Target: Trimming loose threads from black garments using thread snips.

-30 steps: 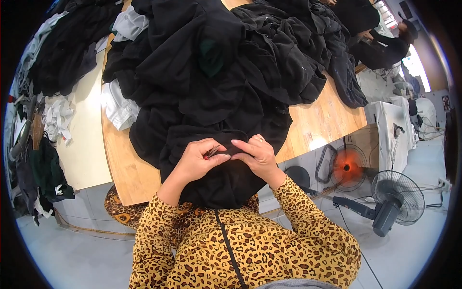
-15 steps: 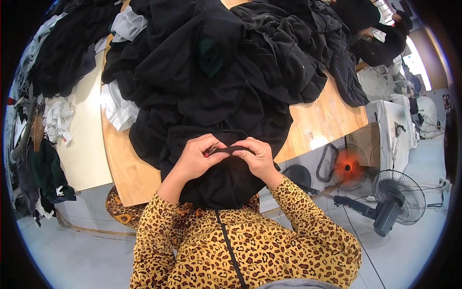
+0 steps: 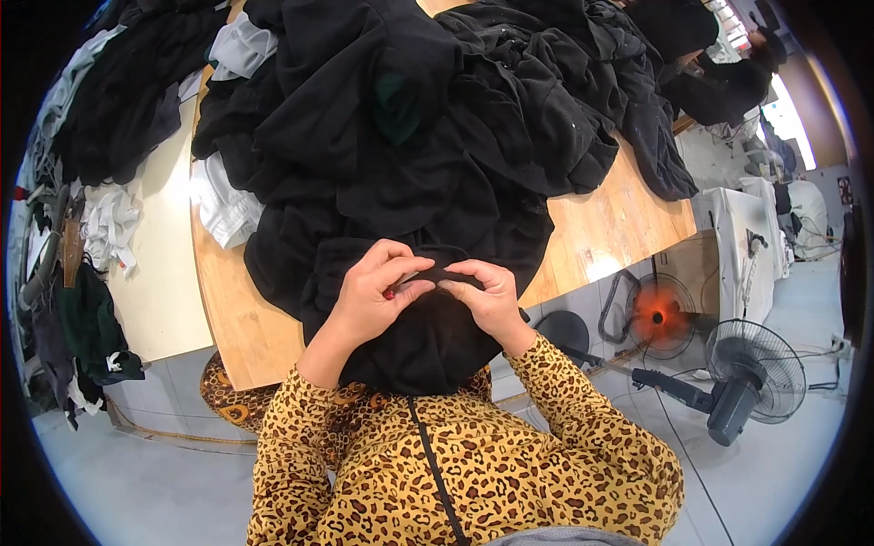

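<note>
A large black garment point(image 3: 410, 200) lies heaped over the table's front edge and down onto my lap. In front of my body, my left hand point(image 3: 378, 291) pinches a folded edge of it between thumb and fingers. Close by, my right hand point(image 3: 489, 296) grips the same edge, its thumb and forefinger pressed together. A short strip of black cloth spans the gap between my fingertips. Something small and red point(image 3: 390, 294) shows within my left hand; most of it is hidden, so its kind cannot be made out.
More dark garments point(image 3: 555, 91) cover the wooden table point(image 3: 601, 223). White cloth point(image 3: 225, 202) pokes out at the pile's left, beside a pale tabletop point(image 3: 159, 282). A grey fan point(image 3: 751, 382) stands at right, near an orange-glowing round object point(image 3: 659, 317). Another person point(image 3: 719, 82) is at the far right.
My left hand's fingers have lifted and shifted slightly along the cloth edge. My right hand has hardly moved. The other person's arm at the far right has shifted.
</note>
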Motion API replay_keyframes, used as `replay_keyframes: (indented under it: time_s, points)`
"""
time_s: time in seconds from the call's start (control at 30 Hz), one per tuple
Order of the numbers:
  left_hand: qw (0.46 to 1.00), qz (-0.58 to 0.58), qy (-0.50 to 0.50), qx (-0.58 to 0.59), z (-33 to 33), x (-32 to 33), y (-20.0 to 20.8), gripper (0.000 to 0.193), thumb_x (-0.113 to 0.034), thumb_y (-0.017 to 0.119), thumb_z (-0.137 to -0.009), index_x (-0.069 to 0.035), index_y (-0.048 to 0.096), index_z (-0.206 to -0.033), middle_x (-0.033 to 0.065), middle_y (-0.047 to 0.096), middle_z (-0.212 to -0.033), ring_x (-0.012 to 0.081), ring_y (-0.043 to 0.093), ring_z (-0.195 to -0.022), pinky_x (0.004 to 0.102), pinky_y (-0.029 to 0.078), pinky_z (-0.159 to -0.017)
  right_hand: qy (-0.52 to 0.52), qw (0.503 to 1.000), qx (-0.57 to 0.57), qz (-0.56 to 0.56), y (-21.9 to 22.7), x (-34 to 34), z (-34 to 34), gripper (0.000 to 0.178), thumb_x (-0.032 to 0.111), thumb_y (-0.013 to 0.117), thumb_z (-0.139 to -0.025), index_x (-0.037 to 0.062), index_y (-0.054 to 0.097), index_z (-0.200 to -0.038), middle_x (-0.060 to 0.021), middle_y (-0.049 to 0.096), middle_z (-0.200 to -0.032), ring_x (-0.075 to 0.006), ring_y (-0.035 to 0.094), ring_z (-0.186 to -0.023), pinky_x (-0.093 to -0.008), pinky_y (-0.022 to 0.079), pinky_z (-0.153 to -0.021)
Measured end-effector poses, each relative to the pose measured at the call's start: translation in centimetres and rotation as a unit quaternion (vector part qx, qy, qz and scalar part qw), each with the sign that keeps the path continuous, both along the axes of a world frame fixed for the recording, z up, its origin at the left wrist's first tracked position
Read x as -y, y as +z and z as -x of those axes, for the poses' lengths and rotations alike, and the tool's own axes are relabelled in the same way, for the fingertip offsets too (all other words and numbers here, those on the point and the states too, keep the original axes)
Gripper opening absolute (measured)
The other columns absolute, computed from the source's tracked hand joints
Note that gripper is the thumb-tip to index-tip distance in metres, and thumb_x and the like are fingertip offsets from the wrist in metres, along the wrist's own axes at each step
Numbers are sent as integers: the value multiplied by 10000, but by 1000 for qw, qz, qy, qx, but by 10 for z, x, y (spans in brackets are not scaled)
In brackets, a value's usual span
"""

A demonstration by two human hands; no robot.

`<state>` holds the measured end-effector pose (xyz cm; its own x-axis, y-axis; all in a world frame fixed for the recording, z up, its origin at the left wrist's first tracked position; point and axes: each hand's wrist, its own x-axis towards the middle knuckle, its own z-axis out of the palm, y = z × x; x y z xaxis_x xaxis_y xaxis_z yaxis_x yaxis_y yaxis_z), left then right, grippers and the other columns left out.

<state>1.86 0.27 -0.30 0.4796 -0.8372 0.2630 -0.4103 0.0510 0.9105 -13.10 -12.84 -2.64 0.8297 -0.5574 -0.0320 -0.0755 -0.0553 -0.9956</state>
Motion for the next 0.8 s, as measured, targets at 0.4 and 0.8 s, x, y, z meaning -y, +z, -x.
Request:
replay_keyframes:
  time_s: [0.4, 0.8]
  points:
    - [971, -40, -37, 234, 16, 22, 4, 220, 8, 673, -651, -52, 554, -826, 75, 513, -818, 251, 565, -731, 329, 479, -590, 7, 998, -1, 58, -2, 1, -1, 173, 1, 678, -740, -9, 670, -912, -86, 695, -848, -136, 658, -762, -235, 497, -690]
    - [997, -63, -37, -40, 1, 7, 0, 370, -105, 730, -769, -41, 623, -1117, 48, 619, -992, 116, 543, -717, 223, 446, -651, 29, 966, -10, -258, -2, 13, -1, 205, 197, 596, -927, 10, 648, -992, 34, 624, -886, -23, 539, -809, -168, 429, -734]
